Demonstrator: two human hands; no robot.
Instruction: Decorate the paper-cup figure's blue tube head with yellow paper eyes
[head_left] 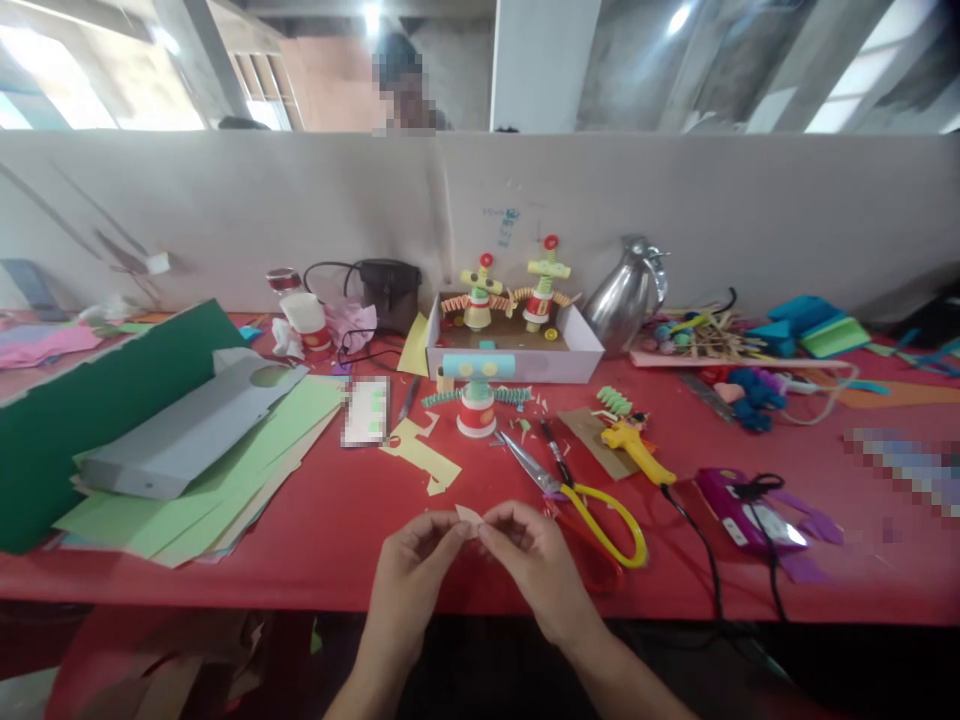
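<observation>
Both my hands meet over the near edge of the red table. My left hand and my right hand pinch a small pale paper piece between their fingertips. Just right of my right hand lie yellow-handled scissors, blades pointing away to the left. A paper robot figure with a red-and-white cup base stands beyond my hands. Yellow paper offcuts lie beside it.
A white box holds two more paper figures. A yellow glue gun with a black cord, a steel jug, a black bag and stacked green paper crowd the table. A person sits behind the partition.
</observation>
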